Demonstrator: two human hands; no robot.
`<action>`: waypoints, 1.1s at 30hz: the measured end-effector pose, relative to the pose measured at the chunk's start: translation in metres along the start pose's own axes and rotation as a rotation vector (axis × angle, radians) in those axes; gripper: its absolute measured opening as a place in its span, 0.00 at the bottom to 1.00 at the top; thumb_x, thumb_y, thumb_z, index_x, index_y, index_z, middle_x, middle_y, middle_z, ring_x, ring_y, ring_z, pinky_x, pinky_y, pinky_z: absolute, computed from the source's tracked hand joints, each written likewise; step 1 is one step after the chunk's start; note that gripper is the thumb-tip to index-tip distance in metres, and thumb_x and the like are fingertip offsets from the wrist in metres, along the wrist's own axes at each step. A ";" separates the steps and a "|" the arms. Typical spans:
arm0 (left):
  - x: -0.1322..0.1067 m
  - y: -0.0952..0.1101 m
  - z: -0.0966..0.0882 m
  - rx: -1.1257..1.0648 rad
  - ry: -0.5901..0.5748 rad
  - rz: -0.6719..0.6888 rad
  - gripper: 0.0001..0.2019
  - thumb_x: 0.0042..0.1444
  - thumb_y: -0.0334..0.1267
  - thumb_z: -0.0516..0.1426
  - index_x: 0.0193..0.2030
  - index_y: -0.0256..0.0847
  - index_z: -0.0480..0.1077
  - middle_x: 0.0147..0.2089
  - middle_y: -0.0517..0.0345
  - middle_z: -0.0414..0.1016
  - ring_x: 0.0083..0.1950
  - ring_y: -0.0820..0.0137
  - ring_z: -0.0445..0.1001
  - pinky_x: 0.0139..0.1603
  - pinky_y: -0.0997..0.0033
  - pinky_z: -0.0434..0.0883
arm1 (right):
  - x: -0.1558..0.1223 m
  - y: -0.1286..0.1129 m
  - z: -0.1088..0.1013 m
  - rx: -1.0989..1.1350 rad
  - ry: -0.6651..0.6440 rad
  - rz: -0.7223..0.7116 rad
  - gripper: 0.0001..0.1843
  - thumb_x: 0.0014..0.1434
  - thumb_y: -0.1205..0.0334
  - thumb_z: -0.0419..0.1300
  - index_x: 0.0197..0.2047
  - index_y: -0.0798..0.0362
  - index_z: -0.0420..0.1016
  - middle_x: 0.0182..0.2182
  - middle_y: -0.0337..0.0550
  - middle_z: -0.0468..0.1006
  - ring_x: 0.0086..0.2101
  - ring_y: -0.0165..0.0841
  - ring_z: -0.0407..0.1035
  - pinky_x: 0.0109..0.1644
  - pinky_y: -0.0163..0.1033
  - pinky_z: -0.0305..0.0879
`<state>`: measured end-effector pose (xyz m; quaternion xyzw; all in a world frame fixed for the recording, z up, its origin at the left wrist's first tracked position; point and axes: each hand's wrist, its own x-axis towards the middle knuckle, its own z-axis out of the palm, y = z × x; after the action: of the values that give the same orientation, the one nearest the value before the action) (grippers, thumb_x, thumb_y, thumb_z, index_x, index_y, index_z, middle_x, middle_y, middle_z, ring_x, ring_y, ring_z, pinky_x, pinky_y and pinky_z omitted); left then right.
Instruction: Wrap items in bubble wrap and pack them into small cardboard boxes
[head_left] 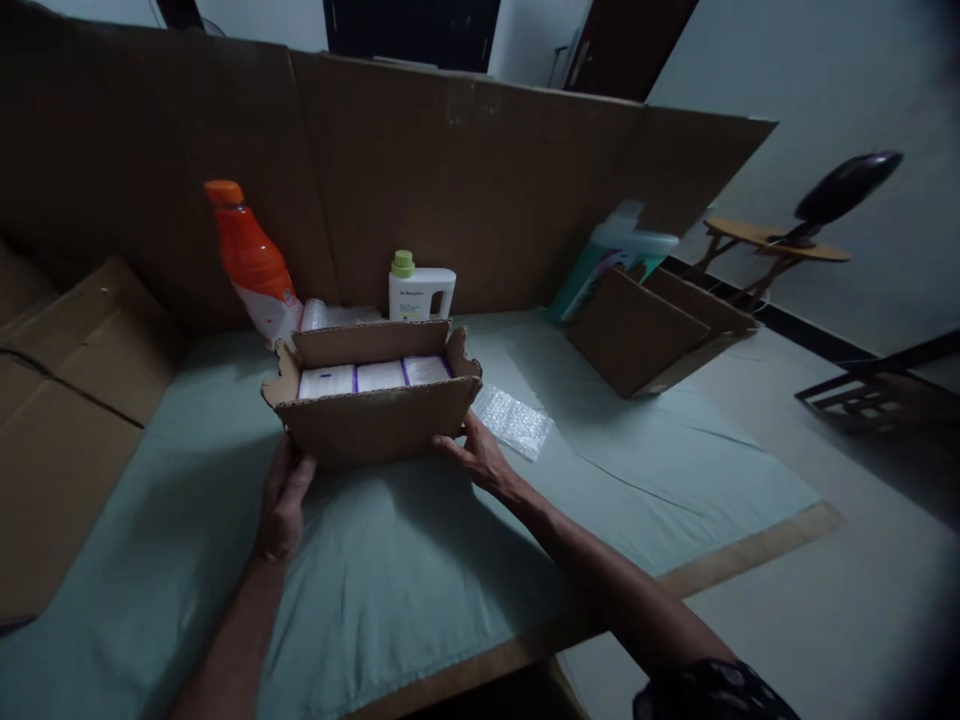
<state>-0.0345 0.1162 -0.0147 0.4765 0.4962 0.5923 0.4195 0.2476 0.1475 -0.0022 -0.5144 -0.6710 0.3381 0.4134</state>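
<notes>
An open cardboard box (375,425) sits on a pale green cloth (390,570) in the middle of the view. Inside it lie three white packs with purple edges (375,377), side by side. My left hand (283,500) rests against the box's lower left corner, fingers curled on it. My right hand (476,452) grips the box's lower right corner. A sheet of bubble wrap (514,420) lies just right of the box.
Behind the box stand an orange bottle (251,262), a white bottle with a green cap (418,288) and a clear roll (315,314). A tall cardboard wall (465,170) backs the cloth. A second open box (652,328) leans at the right; flat cardboard (67,400) lies left.
</notes>
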 end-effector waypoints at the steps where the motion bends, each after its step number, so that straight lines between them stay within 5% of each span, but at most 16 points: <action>1: 0.000 0.001 0.000 -0.002 -0.029 0.007 0.33 0.57 0.56 0.60 0.66 0.45 0.66 0.60 0.52 0.75 0.66 0.56 0.69 0.70 0.58 0.61 | 0.000 0.001 -0.001 0.006 -0.002 0.004 0.27 0.58 0.48 0.63 0.56 0.52 0.68 0.49 0.49 0.76 0.45 0.41 0.71 0.47 0.46 0.71; 14: 0.000 0.002 0.005 -0.012 -0.123 0.001 0.39 0.53 0.48 0.64 0.70 0.42 0.58 0.68 0.47 0.66 0.70 0.54 0.64 0.71 0.58 0.60 | 0.002 0.006 -0.007 -0.079 -0.032 -0.037 0.29 0.60 0.50 0.61 0.62 0.51 0.68 0.55 0.51 0.76 0.50 0.44 0.73 0.49 0.48 0.72; 19: 0.002 -0.008 0.006 -0.025 0.007 0.033 0.37 0.52 0.47 0.64 0.67 0.42 0.61 0.66 0.45 0.68 0.66 0.55 0.68 0.67 0.57 0.64 | 0.002 0.027 -0.042 -0.660 -0.025 -0.143 0.29 0.59 0.56 0.64 0.63 0.52 0.70 0.63 0.56 0.71 0.60 0.51 0.65 0.61 0.57 0.62; 22: 0.006 -0.016 0.004 -0.072 0.140 0.059 0.35 0.51 0.45 0.64 0.65 0.42 0.62 0.65 0.45 0.68 0.64 0.57 0.70 0.65 0.58 0.66 | -0.007 0.035 -0.067 -0.934 -0.069 -0.077 0.16 0.64 0.60 0.58 0.54 0.53 0.77 0.59 0.55 0.76 0.55 0.48 0.70 0.57 0.53 0.63; 28: 0.014 -0.015 -0.015 0.150 0.464 0.080 0.28 0.48 0.42 0.63 0.57 0.38 0.69 0.53 0.47 0.73 0.54 0.59 0.74 0.60 0.55 0.69 | -0.070 0.027 -0.105 -0.992 -0.075 -0.072 0.15 0.68 0.67 0.51 0.40 0.53 0.80 0.44 0.50 0.84 0.45 0.41 0.73 0.53 0.47 0.59; 33: -0.024 0.023 -0.013 0.566 0.530 0.531 0.20 0.52 0.36 0.59 0.53 0.37 0.72 0.50 0.48 0.73 0.54 0.58 0.73 0.61 0.53 0.69 | -0.147 0.012 -0.099 -0.949 -0.016 -0.307 0.14 0.70 0.67 0.52 0.43 0.51 0.79 0.46 0.46 0.84 0.48 0.39 0.74 0.52 0.45 0.61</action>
<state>-0.0427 0.0866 0.0034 0.5149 0.5891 0.6218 -0.0340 0.3613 0.0106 -0.0004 -0.5385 -0.8220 -0.0651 0.1734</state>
